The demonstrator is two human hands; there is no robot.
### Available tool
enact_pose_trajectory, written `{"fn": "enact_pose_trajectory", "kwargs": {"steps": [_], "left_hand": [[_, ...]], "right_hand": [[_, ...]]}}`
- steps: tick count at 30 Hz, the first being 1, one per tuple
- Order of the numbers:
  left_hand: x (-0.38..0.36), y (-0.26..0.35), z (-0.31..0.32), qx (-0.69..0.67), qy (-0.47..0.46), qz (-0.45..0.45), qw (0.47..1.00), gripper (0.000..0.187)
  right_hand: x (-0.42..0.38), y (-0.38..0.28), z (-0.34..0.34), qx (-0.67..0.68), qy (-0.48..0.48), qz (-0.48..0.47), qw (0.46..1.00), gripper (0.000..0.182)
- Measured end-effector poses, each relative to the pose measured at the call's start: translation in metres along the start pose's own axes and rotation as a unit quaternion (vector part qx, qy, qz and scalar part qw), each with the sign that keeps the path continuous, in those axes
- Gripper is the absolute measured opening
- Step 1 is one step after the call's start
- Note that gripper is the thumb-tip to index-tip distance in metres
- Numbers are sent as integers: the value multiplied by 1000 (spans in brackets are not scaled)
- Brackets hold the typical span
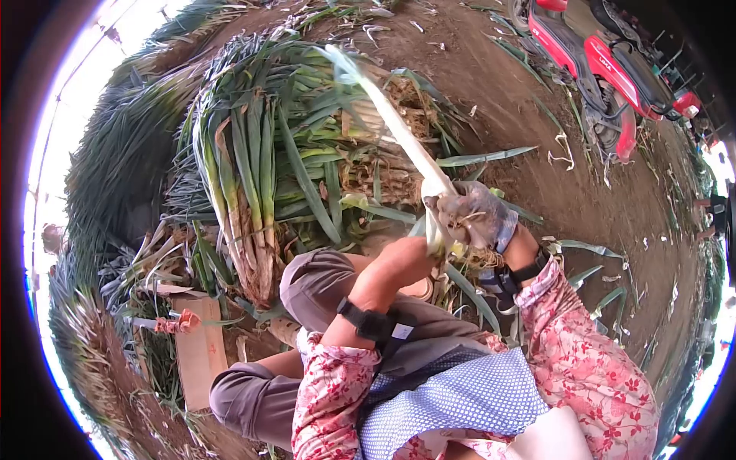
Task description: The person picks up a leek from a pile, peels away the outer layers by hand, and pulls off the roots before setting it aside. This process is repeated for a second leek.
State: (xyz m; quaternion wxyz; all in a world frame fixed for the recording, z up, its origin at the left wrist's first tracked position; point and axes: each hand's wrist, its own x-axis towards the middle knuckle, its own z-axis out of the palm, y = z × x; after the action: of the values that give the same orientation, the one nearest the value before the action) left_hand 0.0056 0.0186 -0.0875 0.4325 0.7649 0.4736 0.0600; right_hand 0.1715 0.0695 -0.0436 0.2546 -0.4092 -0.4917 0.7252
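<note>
My right hand point(474, 213), in a dirty pale glove, is closed around the root end of a leek point(406, 139). The leek slants up and to the left, its white shaft bare and its pale green top cut short. My left hand point(414, 259) is just below and left of it, against a loose strip of leek leaf point(435, 234). Its fingers are hidden, so its grip cannot be made out. Stringy roots point(481, 259) hang under my right hand. Beyond my hands lies a pile of trimmed leeks point(376, 172) with roots towards me.
Untrimmed leeks point(249, 169) are heaped in front and to the left, with a larger stack point(115, 176) behind. A knife with a red-wrapped handle point(178, 322) rests on a board point(201, 356) at left. A red motorbike point(613, 69) stands at upper right on bare soil strewn with scraps.
</note>
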Motion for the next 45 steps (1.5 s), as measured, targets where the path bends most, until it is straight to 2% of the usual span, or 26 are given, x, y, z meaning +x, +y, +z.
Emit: {"fn": "enact_pose_trajectory", "kwargs": {"steps": [2,3,4,6,9,10,12,13,16,17,20,21,24,28,31,35,38,39,40,41,42,43,44,45], "left_hand": [[2,-33,4,-52,137,154,977,49],[5,-39,-1,-83,186,86,975,54],[3,-38,-14,-177,176,-11,968,51],[13,-51,-18,-356,303,-64,881,46],[0,-18,-51,-598,334,-102,722,44],[7,-30,-47,-632,341,-31,695,43],[4,-30,-52,-606,377,-31,700,38],[7,-34,-49,-605,411,-35,681,37],[2,-42,-52,-613,437,-70,655,34],[1,-43,-53,-646,441,-59,621,32],[-3,-39,-59,-674,459,-24,578,30],[-2,-43,-57,-643,492,-34,586,33],[5,-50,-51,-394,613,-92,679,36],[0,-57,-48,-329,578,-213,716,31],[1,-58,-48,-336,575,-209,716,26],[-2,-42,-49,-92,611,-163,769,14],[-5,-19,-46,-178,538,2,824,11],[-6,-3,-42,-181,470,33,863,10],[-8,14,-36,-184,398,62,897,9],[-10,27,-30,-299,295,76,904,10],[-10,35,-24,-407,186,89,890,10],[-8,37,-16,-499,92,142,850,10],[-7,38,-10,-580,-3,193,791,9],[-14,38,-12,-507,-40,142,849,12]], "right_hand": [[6,-1,-4,-115,32,-21,993,31],[1,0,-8,-114,16,23,993,33],[-5,-2,-2,-202,34,-7,979,33],[-19,-4,13,-374,65,-71,923,35],[-37,7,24,-413,84,-29,906,40],[-42,9,28,-418,85,-15,904,40],[-49,15,34,-417,72,-11,906,40],[-51,17,37,-418,64,-8,906,39],[-54,23,39,-517,70,17,853,37],[-55,27,38,-515,81,3,853,36],[-58,33,36,-541,103,-46,834,34],[-60,34,36,-548,103,-41,829,34],[-64,36,33,-561,105,-34,821,34],[-65,39,30,-558,108,-35,822,33],[-64,41,29,-559,108,-24,822,31],[-63,39,33,-546,127,30,828,29],[-52,59,23,-554,178,-27,813,24],[-46,63,20,-543,184,-70,816,21],[-38,67,16,-590,159,-116,783,21],[-27,73,10,-633,132,-163,745,21],[-17,88,2,-672,105,-208,702,22],[-14,115,-13,-378,51,-148,913,23],[-10,141,-29,-22,49,-86,995,31],[-8,132,-29,-93,66,-95,989,31]]}}
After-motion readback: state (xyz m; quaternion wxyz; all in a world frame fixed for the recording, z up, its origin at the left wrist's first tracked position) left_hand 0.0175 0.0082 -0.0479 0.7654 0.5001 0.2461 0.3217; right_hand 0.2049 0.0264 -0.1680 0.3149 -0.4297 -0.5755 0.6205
